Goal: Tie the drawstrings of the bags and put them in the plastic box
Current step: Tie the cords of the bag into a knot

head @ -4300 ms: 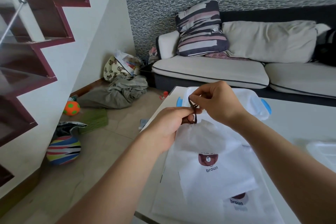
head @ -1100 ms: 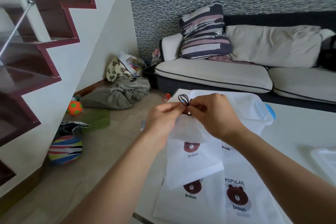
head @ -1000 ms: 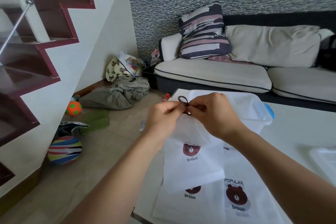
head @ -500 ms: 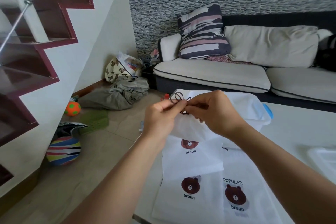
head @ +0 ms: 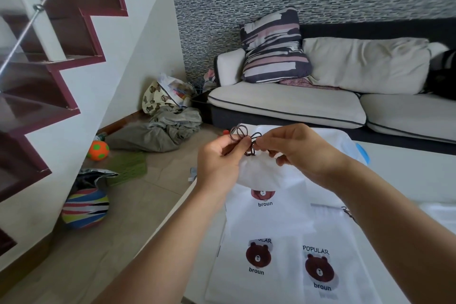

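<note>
Nearest, flat bags (head: 291, 269) lie stacked on the white table (head: 407, 175). Above them hangs a white drawstring bag (head: 261, 180), its gathered mouth between both hands. Left hand (head: 219, 158) pinches a loop of the dark drawstring (head: 243, 134); right hand (head: 296, 148) pinches the cord beside it. Beyond the bag sits the plastic box (head: 345, 140).

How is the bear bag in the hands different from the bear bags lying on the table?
The held bag is lifted with its top bunched shut; the two table bags lie flat. The left hand and right hand pinch its dark drawstring. All are white with a brown bear.
</note>
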`<state>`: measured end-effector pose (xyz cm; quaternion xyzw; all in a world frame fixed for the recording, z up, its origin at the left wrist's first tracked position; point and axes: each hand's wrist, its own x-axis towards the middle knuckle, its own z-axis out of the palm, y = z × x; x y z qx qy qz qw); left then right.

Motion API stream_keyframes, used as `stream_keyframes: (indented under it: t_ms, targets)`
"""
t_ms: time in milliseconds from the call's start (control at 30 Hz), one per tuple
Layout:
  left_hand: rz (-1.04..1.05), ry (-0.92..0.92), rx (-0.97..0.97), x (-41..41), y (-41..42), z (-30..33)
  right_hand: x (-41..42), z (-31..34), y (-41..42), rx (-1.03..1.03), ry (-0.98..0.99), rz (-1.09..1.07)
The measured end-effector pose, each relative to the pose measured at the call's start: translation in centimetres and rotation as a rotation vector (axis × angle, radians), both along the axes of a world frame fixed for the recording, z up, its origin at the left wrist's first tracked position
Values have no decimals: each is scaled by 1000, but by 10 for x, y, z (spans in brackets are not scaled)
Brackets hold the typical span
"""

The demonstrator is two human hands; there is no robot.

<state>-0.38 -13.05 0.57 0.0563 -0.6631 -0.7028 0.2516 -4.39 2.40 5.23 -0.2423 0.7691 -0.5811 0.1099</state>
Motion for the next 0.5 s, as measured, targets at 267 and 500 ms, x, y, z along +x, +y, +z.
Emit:
stream_keyframes:
  t_ms: [267, 500]
  targets:
    - [-41, -47, 202, -2, 3, 3, 0, -3, 1, -94, -183, 24]
    - [-123, -102, 262, -3, 3, 5, 4, -13, -8, -121, -244, -31]
